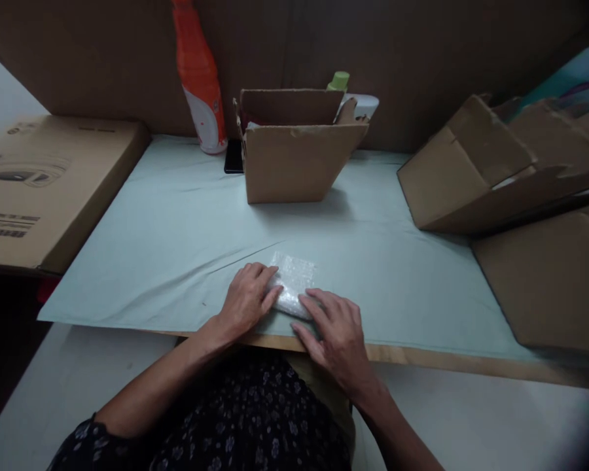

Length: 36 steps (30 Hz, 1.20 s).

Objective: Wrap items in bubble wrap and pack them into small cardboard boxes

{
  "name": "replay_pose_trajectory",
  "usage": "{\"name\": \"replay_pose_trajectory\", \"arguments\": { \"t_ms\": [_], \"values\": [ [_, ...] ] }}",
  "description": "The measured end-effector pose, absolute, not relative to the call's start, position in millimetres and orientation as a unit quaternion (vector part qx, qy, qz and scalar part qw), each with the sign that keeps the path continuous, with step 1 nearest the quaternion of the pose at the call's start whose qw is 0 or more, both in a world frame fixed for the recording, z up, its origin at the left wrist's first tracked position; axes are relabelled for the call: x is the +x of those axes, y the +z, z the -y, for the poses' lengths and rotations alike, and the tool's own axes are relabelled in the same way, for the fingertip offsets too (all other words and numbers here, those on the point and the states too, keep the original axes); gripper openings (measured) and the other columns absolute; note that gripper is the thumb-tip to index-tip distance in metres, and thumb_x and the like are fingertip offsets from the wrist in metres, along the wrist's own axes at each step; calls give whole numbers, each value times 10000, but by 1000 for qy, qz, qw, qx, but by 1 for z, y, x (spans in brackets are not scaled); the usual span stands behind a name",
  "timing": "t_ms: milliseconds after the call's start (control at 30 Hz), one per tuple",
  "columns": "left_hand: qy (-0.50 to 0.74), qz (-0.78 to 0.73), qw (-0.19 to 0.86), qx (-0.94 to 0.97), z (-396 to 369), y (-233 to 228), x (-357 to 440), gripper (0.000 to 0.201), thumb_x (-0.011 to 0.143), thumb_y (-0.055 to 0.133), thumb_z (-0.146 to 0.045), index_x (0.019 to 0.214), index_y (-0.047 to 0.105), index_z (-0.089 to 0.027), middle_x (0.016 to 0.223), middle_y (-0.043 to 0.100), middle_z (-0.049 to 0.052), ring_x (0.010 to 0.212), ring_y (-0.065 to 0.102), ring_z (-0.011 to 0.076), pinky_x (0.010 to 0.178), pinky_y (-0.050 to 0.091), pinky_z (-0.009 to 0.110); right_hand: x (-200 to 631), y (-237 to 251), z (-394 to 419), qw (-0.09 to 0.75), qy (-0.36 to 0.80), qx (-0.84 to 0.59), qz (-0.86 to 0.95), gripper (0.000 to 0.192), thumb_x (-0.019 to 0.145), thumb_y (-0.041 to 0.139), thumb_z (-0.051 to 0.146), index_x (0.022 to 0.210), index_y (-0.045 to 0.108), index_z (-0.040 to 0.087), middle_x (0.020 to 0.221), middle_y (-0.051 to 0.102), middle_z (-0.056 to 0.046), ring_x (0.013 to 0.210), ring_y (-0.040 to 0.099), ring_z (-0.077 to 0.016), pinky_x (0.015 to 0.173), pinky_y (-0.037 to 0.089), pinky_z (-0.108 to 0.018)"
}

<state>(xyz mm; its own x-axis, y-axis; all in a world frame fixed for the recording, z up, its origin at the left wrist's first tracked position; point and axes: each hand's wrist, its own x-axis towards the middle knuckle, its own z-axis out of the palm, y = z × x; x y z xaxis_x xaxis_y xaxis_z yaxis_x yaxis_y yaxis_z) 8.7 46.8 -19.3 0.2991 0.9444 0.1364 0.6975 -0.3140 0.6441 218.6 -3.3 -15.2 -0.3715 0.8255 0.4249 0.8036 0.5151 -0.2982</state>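
1. We see the left hand lying flat, palm down, its fingertips pressing the left edge of a small flat packet wrapped in clear bubble wrap.
2. The right hand rests with fingers spread on the packet's near right corner; neither hand grips it.
3. The packet lies between both hands on a pale green cloth covering the table, close to its near edge.
4. Well beyond the hands stands an open brown cardboard box; left of it an orange and white plastic bottle.
5. Far right of the right hand lie flattened brown cartons.
6. Far left of the left hand sits a large printed cardboard box.
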Motion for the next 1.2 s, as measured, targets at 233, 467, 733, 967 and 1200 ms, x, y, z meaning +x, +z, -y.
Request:
{"name": "replay_pose_trajectory", "arguments": {
  "t_ms": [233, 467, 733, 967, 1200],
  "values": [
    [436, -567, 458, 528, -25, -17, 11, 608, 924, 599, -424, 1458, 433, -187, 1348, 566, 148, 1151, 590, 248, 1030, 477, 457, 218, -22, -19, 324, 157, -550, 753, 295, 974, 570, 330, 1233, 677, 236, 1114, 758, -92, 983, 685, -267, 874, 526, -440],
    [498, -469, 678, 268, -14, -14, 27, 988, 682, 844, -411, 1505, 370, -142, 1303, 635, 141, 1199, 605, 255, 1064, 457, 376, 209, -15, -12, 363, 330, -539, 685, 254, 938, 612, 387, 1107, 715, 228, 1135, 736, -83, 1056, 683, -243, 944, 554, -396],
    [415, -432, 675, 431, -29, -1, 26, 949, 749, 800, -491, 1526, 369, -158, 1224, 662, 137, 1099, 635, 250, 988, 492, 381, 230, -6, -24, 336, 545, -476, 603, 425, 877, 663, 431, 1229, 678, 194, 1120, 755, -99, 997, 717, -245, 860, 596, -372],
    [422, -473, 201, 746, -122, 57, 9, 681, 892, 632, -361, 1503, 390, -180, 1457, 537, 166, 1346, 478, 308, 1142, 361, 505, 245, -22, -26, 408, 530, -508, 543, 299, 879, 667, 444, 1044, 718, 200, 885, 745, -31, 767, 684, -178, 704, 557, -261],
    [298, -540, -53, 785, -256, 109, 12, 475, 820, 597, -160, 1292, 602, -105, 1260, 662, 179, 1307, 489, 363, 1112, 291, 558, 245, -25, -19, 401, 496, -508, 579, 283, 885, 642, 406, 1065, 724, 205, 919, 747, -51, 835, 699, -213, 763, 580, -310]
  ]
}}
